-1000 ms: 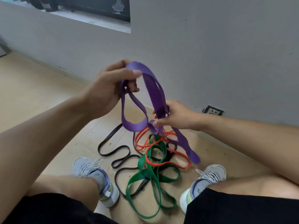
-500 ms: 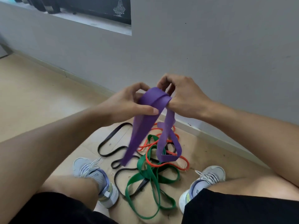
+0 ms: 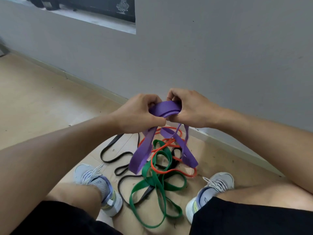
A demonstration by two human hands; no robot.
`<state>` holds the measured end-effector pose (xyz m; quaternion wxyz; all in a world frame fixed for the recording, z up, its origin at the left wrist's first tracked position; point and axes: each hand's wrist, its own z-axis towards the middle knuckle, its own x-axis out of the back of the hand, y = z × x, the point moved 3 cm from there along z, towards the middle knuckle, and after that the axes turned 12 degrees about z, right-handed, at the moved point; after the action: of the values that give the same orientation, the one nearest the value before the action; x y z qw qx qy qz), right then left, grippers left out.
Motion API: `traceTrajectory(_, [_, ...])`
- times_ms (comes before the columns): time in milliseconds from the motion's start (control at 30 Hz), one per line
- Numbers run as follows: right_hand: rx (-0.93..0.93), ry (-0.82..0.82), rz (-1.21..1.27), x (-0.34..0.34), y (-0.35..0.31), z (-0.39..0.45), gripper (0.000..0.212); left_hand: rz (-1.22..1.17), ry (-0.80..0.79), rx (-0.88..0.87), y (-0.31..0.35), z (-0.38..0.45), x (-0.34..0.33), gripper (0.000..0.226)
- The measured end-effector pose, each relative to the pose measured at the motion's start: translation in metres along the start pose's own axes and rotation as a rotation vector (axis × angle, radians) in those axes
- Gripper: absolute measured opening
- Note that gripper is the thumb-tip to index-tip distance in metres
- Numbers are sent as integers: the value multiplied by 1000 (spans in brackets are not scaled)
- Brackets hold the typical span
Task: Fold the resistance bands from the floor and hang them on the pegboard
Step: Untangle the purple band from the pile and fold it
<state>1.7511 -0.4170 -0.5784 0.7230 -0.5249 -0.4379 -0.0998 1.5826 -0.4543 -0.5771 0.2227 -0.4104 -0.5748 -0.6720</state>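
Still loose on the floor (image 3: 42, 99) at 6 o'clock: green band (image 3: 153, 182), orange band (image 3: 169, 172), black band (image 3: 110, 160). Higher, purple band (image 3: 163, 110) since gathered from one long drape into stacked folds, left hand (image 3: 137, 114) and right hand (image 3: 191, 109) fingers clamped on it; folding judged nearly done. No container or pegboard visible.

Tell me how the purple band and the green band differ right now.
The purple band is gathered into layers between the left hand and right hand, loops hanging; the green band lies loose on the floor, untouched. Purple looks wider than green. Both are flat looped bands.
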Motion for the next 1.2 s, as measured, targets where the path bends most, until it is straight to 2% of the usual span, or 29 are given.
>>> traceTrajectory(200, [-56, -79, -51, -5, 3, 0, 32, 103, 56, 1, -9, 0, 5, 28])
traceTrajectory(433, [-75, -1, 83, -6, 12, 3, 28, 20, 71, 21, -9, -1, 9, 35])
traceTrajectory(600, [-111, -66, 147, -2, 9, 0, 35, -153, -20, 97, -15, -1, 8, 32])
traceTrajectory(833, [-114, -202, 129, -2, 12, -3, 33, -434, -246, 133, -14, -6, 4, 46])
traceTrajectory(933, [-72, -168, 132, -3, 16, -3, 26, -515, -326, 177, -17, -8, 2, 44])
traceTrajectory(1100, [39, -53, 47, -1, 5, -4, 61, -583, -284, 258, -21, -7, -7, 20])
traceTrajectory(1167, [65, 34, -28, 0, 3, -2, 62, -621, -245, 260, -19, -5, -8, 16])
traceTrajectory(1200, [65, 101, -52, 1, 3, -2, 56, -644, -215, 262, -18, -4, -7, 15])
